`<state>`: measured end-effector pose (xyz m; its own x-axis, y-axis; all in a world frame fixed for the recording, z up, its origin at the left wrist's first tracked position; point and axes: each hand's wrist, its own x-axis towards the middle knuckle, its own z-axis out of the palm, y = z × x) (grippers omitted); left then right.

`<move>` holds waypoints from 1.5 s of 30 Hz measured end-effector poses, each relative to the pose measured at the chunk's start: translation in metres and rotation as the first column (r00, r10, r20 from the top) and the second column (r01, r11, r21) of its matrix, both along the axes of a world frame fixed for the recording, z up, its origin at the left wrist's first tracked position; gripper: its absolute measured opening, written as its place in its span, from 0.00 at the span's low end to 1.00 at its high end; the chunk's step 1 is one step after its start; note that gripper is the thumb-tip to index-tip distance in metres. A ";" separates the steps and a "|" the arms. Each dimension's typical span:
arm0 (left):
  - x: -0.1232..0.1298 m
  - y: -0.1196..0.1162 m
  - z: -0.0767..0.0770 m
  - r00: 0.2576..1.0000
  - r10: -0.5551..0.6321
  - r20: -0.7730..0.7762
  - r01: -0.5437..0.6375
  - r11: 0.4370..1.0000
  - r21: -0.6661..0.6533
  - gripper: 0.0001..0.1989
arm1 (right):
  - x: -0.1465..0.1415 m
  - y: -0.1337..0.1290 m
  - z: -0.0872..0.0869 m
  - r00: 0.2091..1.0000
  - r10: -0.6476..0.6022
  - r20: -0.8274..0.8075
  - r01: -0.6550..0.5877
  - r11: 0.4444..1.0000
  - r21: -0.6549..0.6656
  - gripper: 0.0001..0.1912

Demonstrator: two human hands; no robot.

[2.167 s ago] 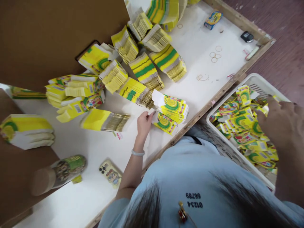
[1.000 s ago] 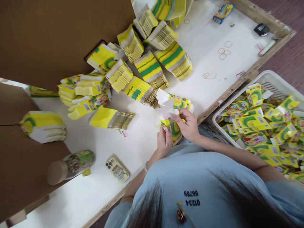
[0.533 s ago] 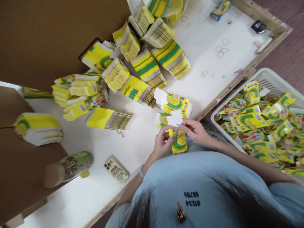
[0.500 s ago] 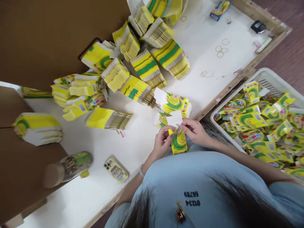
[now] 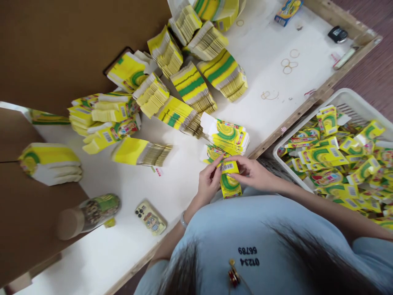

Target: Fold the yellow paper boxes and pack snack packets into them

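A small yellow and green cardboard box (image 5: 230, 186) is between my two hands at the table's front edge, its barcode end flap folded over and facing up. My left hand (image 5: 209, 180) grips its left side, fingers curled against the flap. From the right, my right hand (image 5: 252, 174) pinches the flap's edge, with the thumb across the box front. Just beyond the hands lies a stack of flattened boxes (image 5: 229, 133) with white flaps, and part of another yellow-green box (image 5: 211, 152) shows beside my left fingers.
Bundles of folded cartons (image 5: 192, 88) cover the table's back. A white plastic basket (image 5: 278, 151) full of yellow boxes stands at the right, below the wooden table edge (image 5: 285, 116). A phone (image 5: 151, 217) and a jar (image 5: 92, 213) are at the left; rubber bands (image 5: 288, 65) lie at the right.
The white flap that stood up from the box is now folded down, showing the barcode side. My right hand has shifted slightly and pinches at the fold. The stacks stay in place.
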<state>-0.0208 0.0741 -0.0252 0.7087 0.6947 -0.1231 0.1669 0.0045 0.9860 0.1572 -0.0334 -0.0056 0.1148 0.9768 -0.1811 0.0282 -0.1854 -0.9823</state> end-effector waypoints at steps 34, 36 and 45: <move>-0.012 0.088 -0.028 0.893 0.331 -0.304 -0.060 0.758 0.649 0.28 | 0.092 -0.015 0.004 0.391 -0.412 0.823 0.338 0.896 0.288 0.22; -0.015 0.078 -0.012 0.907 0.369 -0.204 -0.164 0.754 0.636 0.29 | 0.050 0.025 -0.001 0.537 -0.434 0.723 0.154 0.894 0.422 0.21; -0.008 0.040 0.038 0.912 0.403 0.077 -0.397 0.818 0.417 0.27 | -0.029 0.073 -0.013 0.793 -0.190 0.578 -0.057 0.923 0.381 0.20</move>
